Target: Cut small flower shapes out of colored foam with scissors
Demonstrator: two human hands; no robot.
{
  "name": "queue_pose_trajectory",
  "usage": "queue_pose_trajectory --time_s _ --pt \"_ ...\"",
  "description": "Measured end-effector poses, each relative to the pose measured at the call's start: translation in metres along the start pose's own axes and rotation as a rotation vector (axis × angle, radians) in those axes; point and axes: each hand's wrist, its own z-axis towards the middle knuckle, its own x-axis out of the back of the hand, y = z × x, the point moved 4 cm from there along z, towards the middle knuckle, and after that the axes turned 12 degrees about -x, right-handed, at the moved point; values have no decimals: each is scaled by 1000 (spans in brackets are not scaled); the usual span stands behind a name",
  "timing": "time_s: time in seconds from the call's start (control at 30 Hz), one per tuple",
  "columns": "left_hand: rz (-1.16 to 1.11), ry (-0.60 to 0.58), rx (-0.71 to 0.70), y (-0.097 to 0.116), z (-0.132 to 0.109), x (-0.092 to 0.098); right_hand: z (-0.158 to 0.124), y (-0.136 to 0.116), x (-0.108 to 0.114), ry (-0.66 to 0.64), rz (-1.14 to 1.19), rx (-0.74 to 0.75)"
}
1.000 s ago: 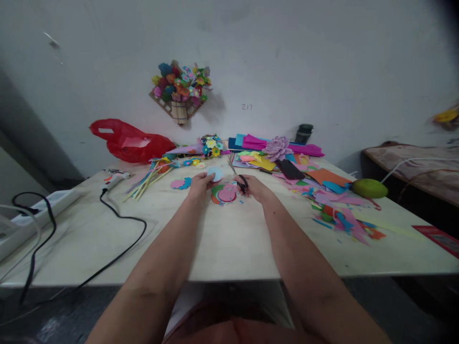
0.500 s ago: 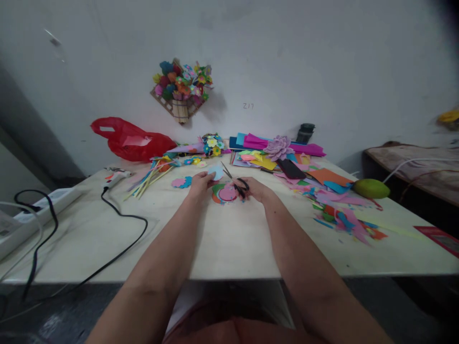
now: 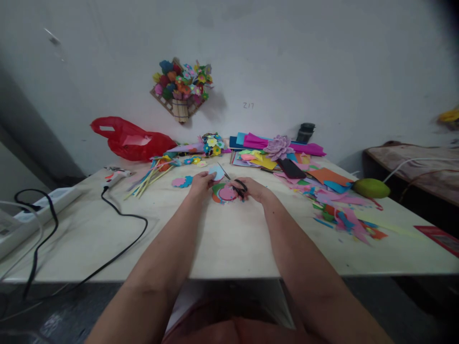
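Note:
My left hand (image 3: 201, 182) pinches a light blue piece of paper or foam (image 3: 216, 171) that has a pinkish edge below. My right hand (image 3: 253, 189) is closed around the black handles of a pair of scissors (image 3: 240, 187). The blades point up and left, beside the right edge of the blue piece. Beneath the hands lie round cut-outs in pink (image 3: 227, 193), green and orange, with small scraps around them. Left of my left hand rest a pink and a blue scalloped cut-out (image 3: 187, 181).
A glue gun (image 3: 115, 177) with a black cord and a power strip (image 3: 50, 210) are on the left. Yellow sticks (image 3: 148, 179) and a red plastic bag (image 3: 134, 141) lie behind. At the right are a phone (image 3: 290, 168), coloured scraps (image 3: 353, 224) and a green fruit (image 3: 371, 188).
The scissors have shifted slightly left, and their blades sit closer to the blue piece. The blue piece has turned a little, showing more pinkish edge. My left hand stays nearly in place.

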Motion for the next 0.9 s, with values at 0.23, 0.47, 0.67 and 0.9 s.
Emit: queue_pose_trajectory --time_s 0.23,0.47,0.67,0.9 --pt "-16 28 11 1 -3 -4 4 2 -1 12 -9 20" --pt "-20 47 16 2 -4 -6 4 2 -2 28 0 14" --pt "-25 34 18 1 -4 -7 8 5 -1 32 11 9" --pt "-13 44 16 0 -3 -6 8 5 -2 58 5 6"
